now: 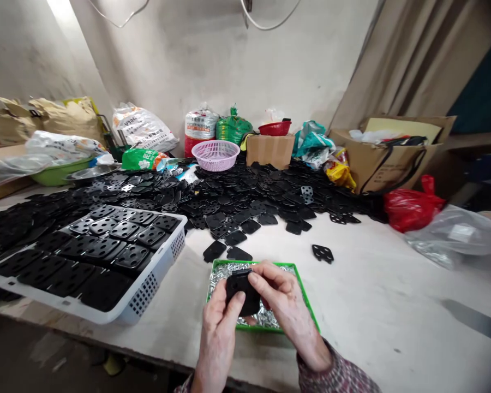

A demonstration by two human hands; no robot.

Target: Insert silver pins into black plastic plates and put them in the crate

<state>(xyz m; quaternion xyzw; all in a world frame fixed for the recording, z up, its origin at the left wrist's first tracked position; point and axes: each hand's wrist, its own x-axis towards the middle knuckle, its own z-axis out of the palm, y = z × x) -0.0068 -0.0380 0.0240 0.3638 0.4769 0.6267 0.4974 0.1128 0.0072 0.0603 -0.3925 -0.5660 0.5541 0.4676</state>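
Observation:
My left hand [223, 314] grips a flat black plate [249, 303] by its left side, thumb across its face. At the plate's upper right edge, the thumb and fingers of my right hand [279, 292] are pinched together on it. Whether a small metal piece is between those fingers is hidden. Along the plate's top runs a narrow raised edge. Both hands are over a green-rimmed tray [306, 299] full of small silvery metal pins [265, 318].
To the left stands a white plastic basket [163, 273] packed with rows of black plates with holes. A wide heap of loose black plates [237, 191] covers the back. One single plate [322, 253] lies right. Behind are a purple basket [215, 156], bags and cardboard boxes [270, 151].

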